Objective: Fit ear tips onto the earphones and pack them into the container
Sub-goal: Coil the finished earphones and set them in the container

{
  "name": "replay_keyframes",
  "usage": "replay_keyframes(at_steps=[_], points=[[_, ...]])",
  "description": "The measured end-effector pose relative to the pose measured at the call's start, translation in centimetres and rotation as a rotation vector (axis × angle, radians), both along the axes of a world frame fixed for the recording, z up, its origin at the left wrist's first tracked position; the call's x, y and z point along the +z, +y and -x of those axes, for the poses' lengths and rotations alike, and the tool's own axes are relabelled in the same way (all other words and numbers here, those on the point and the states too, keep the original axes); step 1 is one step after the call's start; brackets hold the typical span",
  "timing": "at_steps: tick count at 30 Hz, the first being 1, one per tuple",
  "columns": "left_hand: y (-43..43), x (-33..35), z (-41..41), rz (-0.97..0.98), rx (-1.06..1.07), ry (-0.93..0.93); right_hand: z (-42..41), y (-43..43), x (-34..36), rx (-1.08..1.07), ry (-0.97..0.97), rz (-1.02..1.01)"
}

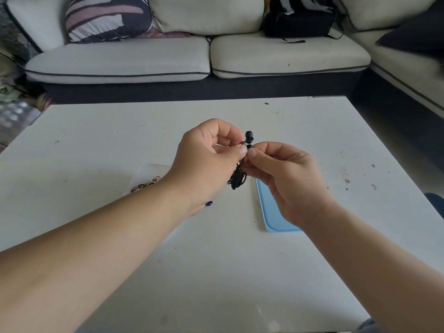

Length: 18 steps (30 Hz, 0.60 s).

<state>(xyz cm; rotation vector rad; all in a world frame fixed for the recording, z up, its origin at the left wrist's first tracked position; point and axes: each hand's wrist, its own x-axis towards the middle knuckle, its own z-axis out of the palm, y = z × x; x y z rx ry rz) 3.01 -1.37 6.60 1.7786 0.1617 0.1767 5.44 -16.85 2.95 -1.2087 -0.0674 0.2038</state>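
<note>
**A:** Fingers [241, 150] of the left hand [211, 162] are curled in, thumb and forefinger pinching a bud's stem. The right hand [283, 181] pinches narrow just beside it, on the lower bud. Can't tell whether a loose tip sits in that pinch.

**B:** And the earphones?

**A:** The black earphones [249, 137] are in the air over the middle of the table [312, 272]. One bud stands up with a dark tip on it. The cable bundle [238, 180] hangs below both hands. Can't tell if it clears the top.

**B:** Risks?

**A:** My guess is a tip popping out of the pinch. It's small and springy and the top is hard, so it could bounce off the far edge toward the sofa [120, 61]. The hanging cable could also snag a finger and tug the bud loose.

**B:** Room to move?

**A:** The light-blue container [270, 212] lies flat under the right wrist, right of middle, nearer the near edge. A small blue piece [209, 203] sits under the left wrist, and a copper-coloured coil [145, 186] lies left of middle. There is open top toward the far edge and both far corners. A straight drop would probably catch the container's rim.
</note>
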Motion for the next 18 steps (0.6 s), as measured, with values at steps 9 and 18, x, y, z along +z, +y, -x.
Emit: replay_keyframes(at_steps=[9, 18], points=[[0.4, -0.2, -0.3, 0.071, 0.003, 0.019, 0.4, 0.0, 0.6, -0.087, -0.069, 0.122], [0.8, -0.1, -0.2, 0.23, -0.094, 0.06, -0.4, -1.1, 0.7, 0.204, 0.1, -0.07]])
